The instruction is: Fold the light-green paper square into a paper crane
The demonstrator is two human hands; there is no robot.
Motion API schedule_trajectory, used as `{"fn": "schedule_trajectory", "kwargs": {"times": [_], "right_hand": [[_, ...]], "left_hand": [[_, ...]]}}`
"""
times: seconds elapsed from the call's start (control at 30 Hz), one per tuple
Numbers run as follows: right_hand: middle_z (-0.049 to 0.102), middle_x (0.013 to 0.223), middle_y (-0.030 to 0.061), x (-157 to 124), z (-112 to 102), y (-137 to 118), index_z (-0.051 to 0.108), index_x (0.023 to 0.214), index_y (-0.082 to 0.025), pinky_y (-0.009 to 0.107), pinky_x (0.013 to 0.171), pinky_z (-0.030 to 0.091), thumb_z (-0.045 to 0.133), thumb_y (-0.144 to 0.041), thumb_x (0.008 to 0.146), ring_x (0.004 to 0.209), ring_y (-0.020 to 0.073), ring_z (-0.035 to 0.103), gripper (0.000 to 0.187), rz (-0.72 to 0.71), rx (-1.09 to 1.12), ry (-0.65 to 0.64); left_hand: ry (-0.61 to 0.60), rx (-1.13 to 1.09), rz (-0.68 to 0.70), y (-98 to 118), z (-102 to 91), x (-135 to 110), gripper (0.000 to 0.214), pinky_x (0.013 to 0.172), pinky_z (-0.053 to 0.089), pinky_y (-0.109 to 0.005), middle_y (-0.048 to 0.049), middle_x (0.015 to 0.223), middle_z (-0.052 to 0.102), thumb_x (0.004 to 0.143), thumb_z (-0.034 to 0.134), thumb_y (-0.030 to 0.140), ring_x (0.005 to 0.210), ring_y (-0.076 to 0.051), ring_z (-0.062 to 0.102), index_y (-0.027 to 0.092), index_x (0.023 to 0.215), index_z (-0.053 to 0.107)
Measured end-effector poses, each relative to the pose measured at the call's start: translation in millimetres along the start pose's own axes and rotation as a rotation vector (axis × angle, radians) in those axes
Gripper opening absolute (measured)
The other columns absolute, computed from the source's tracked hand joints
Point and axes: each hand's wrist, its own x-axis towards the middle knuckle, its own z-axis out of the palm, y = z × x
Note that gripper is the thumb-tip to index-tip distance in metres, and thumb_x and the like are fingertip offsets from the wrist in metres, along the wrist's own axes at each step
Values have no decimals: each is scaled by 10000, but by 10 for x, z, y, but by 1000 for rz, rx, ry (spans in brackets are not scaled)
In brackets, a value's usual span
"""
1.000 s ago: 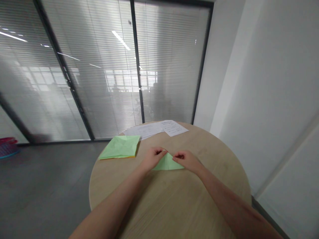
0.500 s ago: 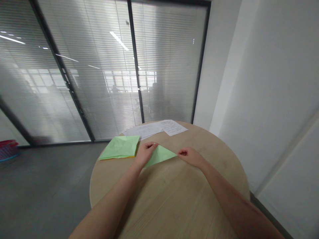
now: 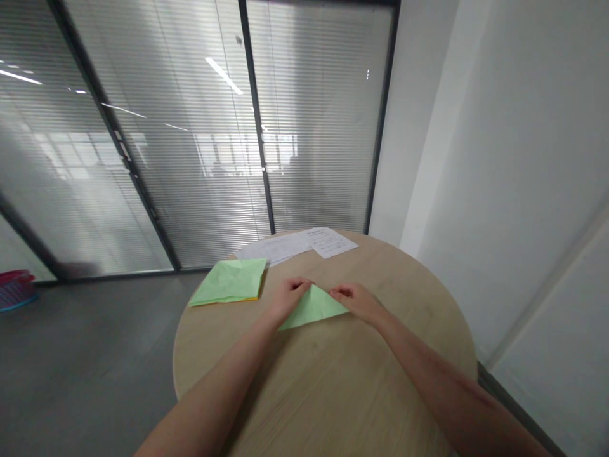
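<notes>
A light green sheet of paper, folded into a triangle, lies between my hands above the wooden table. My left hand pinches it near the top corner, thumb on the paper, and covers its left side. On the sloping right edge, my right hand is closed with thumb and fingertips gripping the paper. The triangle's long edge faces me. To the left of my left hand lies a stack of green paper with a yellow-orange edge showing underneath.
White printed sheets overlap at the far edge of the round table. Behind stands a glass partition with blinds; a white wall rises on the right. A red and blue basket sits on the floor, far left.
My right hand has moved from the triangle's right tip up along its sloping edge. My left hand and the paper have shifted slightly right and toward me.
</notes>
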Motion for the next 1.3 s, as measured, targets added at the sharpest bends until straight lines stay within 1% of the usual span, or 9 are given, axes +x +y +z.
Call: {"fn": "schedule_trajectory", "kwargs": {"times": [0.1, 0.23, 0.43, 0.57, 0.7, 0.83, 0.97, 1.1, 1.3], "right_hand": [[626, 661, 2, -43, 23, -60, 686, 734, -174, 249, 568, 345, 596, -467, 883, 602, 139, 518, 341, -20, -93, -115], [517, 570, -26, -29, -6, -24, 603, 635, -173, 235, 521, 282, 610, -466, 866, 546, 111, 435, 373, 6, -103, -107], [593, 644, 2, 32, -115, 44, 636, 749, -168, 229, 512, 359, 624, -530, 835, 551, 116, 501, 372, 138, 41, -40], [638, 683, 26, 74, -130, 113, 676, 809, -154, 231, 511, 393, 653, -525, 817, 546, 114, 528, 371, 165, 145, 60], [667, 739, 54, 86, -102, 132, 667, 812, -152, 246, 539, 442, 679, -593, 783, 599, 129, 571, 442, 159, 362, 134], [692, 920, 71, 37, -69, 36, 664, 995, -182, 271, 601, 506, 745, -589, 737, 660, 132, 606, 489, 114, 589, 56], [677, 945, 51, -13, 10, -30, 577, 1208, -235, 276, 573, 532, 770, -536, 746, 659, 144, 627, 585, 106, 606, -63], [661, 1134, 105, -21, 102, 3, 562, 1201, -215, 305, 643, 583, 755, -501, 783, 890, 212, 670, 543, 66, 612, -80], [659, 1164, 101, -20, 140, 20, 593, 1183, -222, 342, 710, 595, 735, -473, 818, 931, 218, 672, 465, 75, 674, -96]], "left_hand": [[-8, 14, 32, -6, 18, 4, 299, 686, 445, -282, -45, 799, 744, 769, 653, 447, 748, -215, 620, 176, 785, 777], [40, -8, 33, -52, -32, 53, 314, 664, 427, -274, -42, 775, 728, 745, 673, 462, 717, -200, 597, 171, 797, 777], [81, -96, -50, -32, -86, 62, 373, 538, 381, -248, -18, 670, 634, 731, 672, 518, 586, -151, 530, 156, 794, 741], [103, -186, -107, -2, -99, 34, 370, 541, 437, -254, -24, 711, 632, 716, 690, 513, 620, -157, 576, 151, 795, 709], [99, -283, -143, -23, -97, 22, 349, 555, 473, -260, -32, 765, 665, 693, 736, 480, 642, -156, 614, 158, 817, 686], [125, -438, -212, -62, -32, 21, 321, 547, 471, -236, 9, 719, 644, 654, 783, 395, 574, -116, 597, 178, 839, 635], [126, -556, -260, -82, 76, 3, 280, 550, 493, -232, 31, 664, 619, 657, 774, 310, 533, -102, 587, 183, 834, 597], [70, -618, -260, -65, 160, -34, 245, 562, 521, -239, 16, 677, 639, 693, 755, 267, 539, -108, 604, 181, 842, 579], [77, -667, -259, -23, 166, -53, 235, 566, 530, -235, 13, 712, 647, 697, 749, 220, 561, -112, 624, 181, 852, 578]]}}
